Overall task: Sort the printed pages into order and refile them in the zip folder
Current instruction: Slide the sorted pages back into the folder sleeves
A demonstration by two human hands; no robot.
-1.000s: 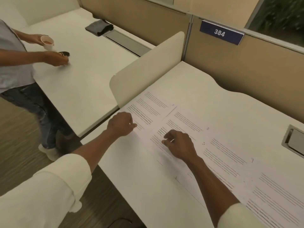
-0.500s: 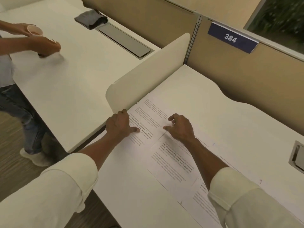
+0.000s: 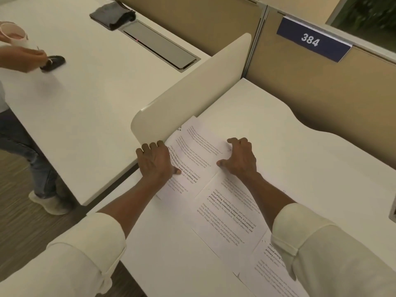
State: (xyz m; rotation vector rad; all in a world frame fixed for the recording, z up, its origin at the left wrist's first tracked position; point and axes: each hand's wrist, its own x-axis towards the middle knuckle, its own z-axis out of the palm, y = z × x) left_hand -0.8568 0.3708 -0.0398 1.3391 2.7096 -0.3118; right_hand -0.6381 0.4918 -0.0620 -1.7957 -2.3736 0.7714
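Note:
Three printed pages lie in a diagonal row on the white desk [image 3: 300, 159]. The far-left page [image 3: 197, 153] has its top corner riding up against the cream divider [image 3: 192, 91]. My left hand [image 3: 157, 162] holds this page's left edge, thumb on top of the text and fingers curled beside the divider. My right hand [image 3: 239, 159] grips the right edge with fingers curled and thumb spread on the paper. A second page [image 3: 227, 213] lies between my forearms. My right sleeve partly covers a third page [image 3: 267, 264]. No zip folder is in view.
On the neighbouring desk [image 3: 90, 99] there is a grey cable tray [image 3: 160, 46] and a folded dark cloth [image 3: 113, 15]. Another person stands at the left, holding a cup [image 3: 14, 35] and a small dark object [image 3: 53, 62]. A tan partition bears a "384" sign [image 3: 310, 40].
Both hands have moved up the row of pages to the far-left sheet. That sheet has slid against the divider. The other person's hands have shifted over the neighbouring desk.

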